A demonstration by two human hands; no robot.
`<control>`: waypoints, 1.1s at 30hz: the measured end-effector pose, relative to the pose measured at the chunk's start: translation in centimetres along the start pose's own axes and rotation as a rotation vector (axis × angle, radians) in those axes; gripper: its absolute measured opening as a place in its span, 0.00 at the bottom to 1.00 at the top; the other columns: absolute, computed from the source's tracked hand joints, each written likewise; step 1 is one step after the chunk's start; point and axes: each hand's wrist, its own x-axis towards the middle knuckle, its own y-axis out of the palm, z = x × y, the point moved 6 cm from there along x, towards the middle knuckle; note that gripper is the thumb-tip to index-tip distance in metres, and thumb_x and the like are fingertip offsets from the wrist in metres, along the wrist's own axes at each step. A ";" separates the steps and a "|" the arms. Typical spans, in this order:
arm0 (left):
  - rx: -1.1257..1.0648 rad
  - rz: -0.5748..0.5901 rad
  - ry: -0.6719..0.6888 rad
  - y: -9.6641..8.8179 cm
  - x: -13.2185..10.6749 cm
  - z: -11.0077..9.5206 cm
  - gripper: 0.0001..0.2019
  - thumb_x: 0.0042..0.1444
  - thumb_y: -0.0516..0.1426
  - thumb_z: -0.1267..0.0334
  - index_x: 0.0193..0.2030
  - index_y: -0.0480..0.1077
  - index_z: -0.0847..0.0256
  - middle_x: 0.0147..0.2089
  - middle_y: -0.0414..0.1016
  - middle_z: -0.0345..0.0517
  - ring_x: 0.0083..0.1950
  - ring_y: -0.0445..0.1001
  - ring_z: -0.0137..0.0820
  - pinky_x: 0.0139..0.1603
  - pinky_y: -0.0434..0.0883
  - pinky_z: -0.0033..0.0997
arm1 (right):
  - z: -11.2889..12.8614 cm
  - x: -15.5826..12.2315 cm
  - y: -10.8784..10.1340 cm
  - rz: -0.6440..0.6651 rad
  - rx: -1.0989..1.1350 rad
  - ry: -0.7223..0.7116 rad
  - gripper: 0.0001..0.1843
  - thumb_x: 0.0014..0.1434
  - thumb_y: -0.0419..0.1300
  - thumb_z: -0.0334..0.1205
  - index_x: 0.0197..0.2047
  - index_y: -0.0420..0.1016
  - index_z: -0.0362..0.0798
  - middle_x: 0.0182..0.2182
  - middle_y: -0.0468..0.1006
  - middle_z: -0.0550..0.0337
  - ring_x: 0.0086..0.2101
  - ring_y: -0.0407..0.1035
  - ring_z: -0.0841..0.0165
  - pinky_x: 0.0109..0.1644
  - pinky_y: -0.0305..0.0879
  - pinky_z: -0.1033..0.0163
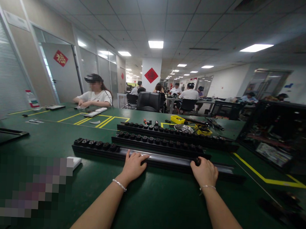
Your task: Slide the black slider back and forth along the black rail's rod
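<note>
A long black rail (pixel 163 158) with a shiny metal channel lies across the green table before me. Several black blocky modules (pixel 97 144) sit in a row at its left end. My left hand (pixel 135 165) rests on the rail's near edge and channel, fingers spread, holding nothing. Toward the rail's right side, my right hand (pixel 205 171) has its fingers closed around a small black module (pixel 197 161), mostly hidden by the fingers, at the channel. Behind lie two more black rails, a middle one (pixel 161 147) and a far one (pixel 177 134), both carrying rows of similar modules.
Beyond the rails are a yellow tray (pixel 177 119), a clear round dish (pixel 183 128) and loose tools. An open black computer case (pixel 277 134) stands at right. A white-ended, blurred-out object (pixel 74 162) lies at left. Across the table sits a person (pixel 95 94).
</note>
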 end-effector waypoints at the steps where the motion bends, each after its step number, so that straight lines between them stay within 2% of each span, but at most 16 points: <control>1: -0.002 0.001 0.000 0.0 0.0 0.0 0.17 0.54 0.49 0.60 0.51 0.65 0.42 0.39 0.71 0.37 0.48 0.65 0.33 0.63 0.37 0.52 | 0.0 0.0 0.0 0.010 0.002 0.002 0.23 0.50 0.47 0.48 0.46 0.67 0.47 0.44 0.72 0.53 0.50 0.59 0.59 0.55 0.47 0.52; 26: 0.011 0.005 -0.001 0.0 0.0 0.0 0.17 0.54 0.49 0.60 0.51 0.65 0.43 0.39 0.71 0.37 0.48 0.65 0.33 0.63 0.37 0.53 | -0.2 0.3 -0.5 0.014 0.004 0.032 0.24 0.50 0.48 0.44 0.50 0.66 0.45 0.44 0.72 0.51 0.48 0.62 0.60 0.53 0.51 0.55; 33: 0.011 0.012 -0.009 -0.1 0.0 -0.1 0.17 0.54 0.50 0.60 0.51 0.65 0.43 0.39 0.71 0.38 0.48 0.65 0.33 0.63 0.37 0.52 | -0.7 0.4 -0.6 0.012 -0.006 0.033 0.26 0.50 0.48 0.48 0.50 0.65 0.46 0.44 0.72 0.51 0.48 0.62 0.59 0.53 0.50 0.54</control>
